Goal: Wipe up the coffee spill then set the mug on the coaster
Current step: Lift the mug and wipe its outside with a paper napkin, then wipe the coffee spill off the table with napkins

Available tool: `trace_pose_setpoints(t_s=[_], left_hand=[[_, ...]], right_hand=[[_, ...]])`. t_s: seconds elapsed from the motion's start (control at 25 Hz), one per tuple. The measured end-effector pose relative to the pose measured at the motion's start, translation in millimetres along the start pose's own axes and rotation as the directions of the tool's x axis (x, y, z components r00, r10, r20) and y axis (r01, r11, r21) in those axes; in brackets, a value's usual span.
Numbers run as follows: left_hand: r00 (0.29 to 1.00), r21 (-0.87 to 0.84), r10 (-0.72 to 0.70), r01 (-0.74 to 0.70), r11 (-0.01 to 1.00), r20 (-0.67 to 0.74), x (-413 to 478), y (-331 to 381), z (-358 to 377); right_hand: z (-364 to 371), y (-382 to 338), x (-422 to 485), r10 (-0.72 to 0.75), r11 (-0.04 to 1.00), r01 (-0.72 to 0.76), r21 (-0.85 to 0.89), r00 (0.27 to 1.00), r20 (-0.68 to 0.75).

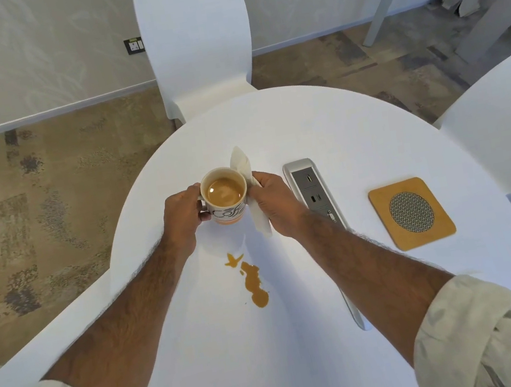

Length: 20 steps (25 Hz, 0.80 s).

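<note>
A cream mug (225, 198) full of coffee, lettered "Coffee", is at the middle of the round white table (354, 130). My left hand (184, 216) grips its handle on the left side. My right hand (274, 202) holds a folded white napkin (252, 190) against the mug's right side. A brown coffee spill (254, 282) lies on the table nearer to me, below the mug. The square cork coaster (412, 213) with a round mesh centre lies to the right, apart from both hands.
A silver power-socket strip (314, 190) is set into the table between the mug and the coaster. White chairs stand at the far side (195, 42), at the right (504, 127) and at the near left (77, 325).
</note>
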<state>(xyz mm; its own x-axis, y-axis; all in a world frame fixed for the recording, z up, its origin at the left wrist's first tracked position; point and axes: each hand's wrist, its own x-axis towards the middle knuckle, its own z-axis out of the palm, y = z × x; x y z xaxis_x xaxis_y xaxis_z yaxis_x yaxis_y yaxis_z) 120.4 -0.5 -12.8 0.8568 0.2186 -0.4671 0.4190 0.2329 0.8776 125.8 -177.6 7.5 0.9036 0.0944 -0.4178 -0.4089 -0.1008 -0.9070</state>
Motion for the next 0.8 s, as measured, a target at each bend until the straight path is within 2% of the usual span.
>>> trace_pose_setpoints(t_s=[0.32,0.44,0.6,0.68,0.76,0.8], left_hand=[[1.0,-0.007,-0.002,0.002,1.0,0.002,16,-8,4],[0.999,0.067,-0.01,0.013,0.998,-0.033,17,-8,1],[0.999,0.127,0.027,-0.022,0.992,-0.039,16,-8,-4],[0.997,0.181,0.052,-0.04,0.983,-0.057,13,-4,-7],[0.966,0.337,0.164,-0.089,0.937,-0.2,6,2,-15],[0.916,0.412,0.264,-0.124,0.903,-0.303,-1,5,-20]], right_hand=[[-1,3,13,0.002,0.998,-0.003,-0.062,1.0,-0.009],[-3,1,11,-0.017,0.996,0.016,-0.085,1.0,-0.014],[-18,0,-5,-0.014,0.997,0.003,-0.081,0.992,-0.128],[-32,-1,-19,0.012,1.0,-0.01,0.012,0.988,-0.157],[-51,0,-34,0.062,0.979,-0.029,0.202,0.985,-0.159],[-61,1,-43,0.097,0.955,-0.051,0.293,0.985,-0.146]])
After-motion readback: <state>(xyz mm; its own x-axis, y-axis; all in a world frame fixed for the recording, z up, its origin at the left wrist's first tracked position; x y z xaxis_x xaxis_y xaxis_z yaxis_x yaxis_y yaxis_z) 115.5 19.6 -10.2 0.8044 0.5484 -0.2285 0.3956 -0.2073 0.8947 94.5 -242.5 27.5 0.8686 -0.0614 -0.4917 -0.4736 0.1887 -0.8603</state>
